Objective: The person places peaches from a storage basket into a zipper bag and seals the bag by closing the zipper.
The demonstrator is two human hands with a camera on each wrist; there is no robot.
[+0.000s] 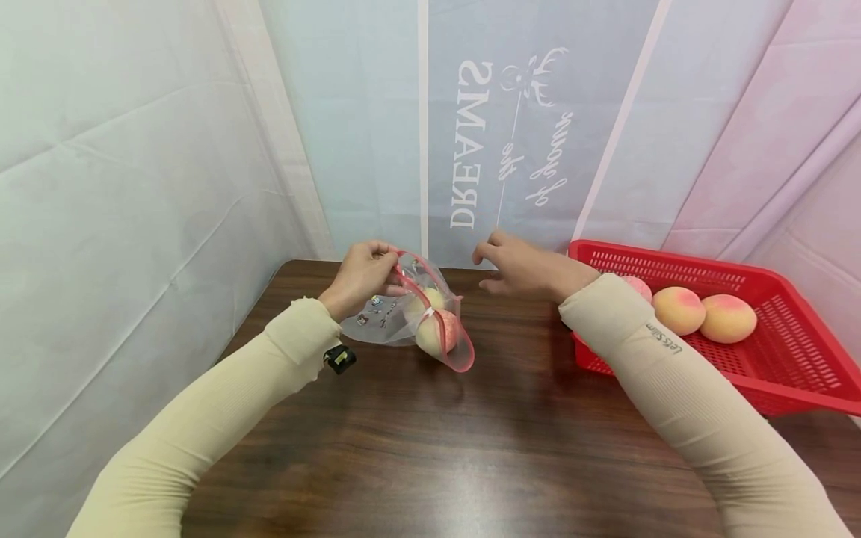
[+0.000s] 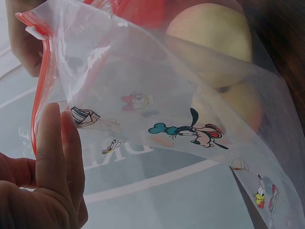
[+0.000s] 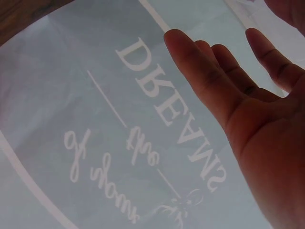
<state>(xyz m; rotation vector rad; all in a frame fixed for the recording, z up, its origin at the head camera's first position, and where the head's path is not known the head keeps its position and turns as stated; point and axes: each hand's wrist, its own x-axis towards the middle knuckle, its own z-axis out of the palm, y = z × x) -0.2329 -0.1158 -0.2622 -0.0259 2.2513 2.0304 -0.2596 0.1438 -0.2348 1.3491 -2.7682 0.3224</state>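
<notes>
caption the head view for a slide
Left hand pinching a clear red-edged plastic bag of round yellow-pink fruits, empty right hand raised near a red plastic basket.

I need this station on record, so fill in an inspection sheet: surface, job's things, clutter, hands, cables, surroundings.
Surface: dark wood-grain table, with a bright reflection toward the near side.
Job's things: clear zip bag with red trim and cartoon prints, two peaches inside; red basket at the right, three more peaches visible in it, one partly hidden by the right sleeve.
Clutter: nothing seen.
Left hand: pinches the bag's red edge; small black item at that wrist.
Right hand: raised between bag and basket, fingers holding nothing.
Cables: nothing seen.
Surroundings: pastel backdrop with white lettering, including "DREAMS".
</notes>
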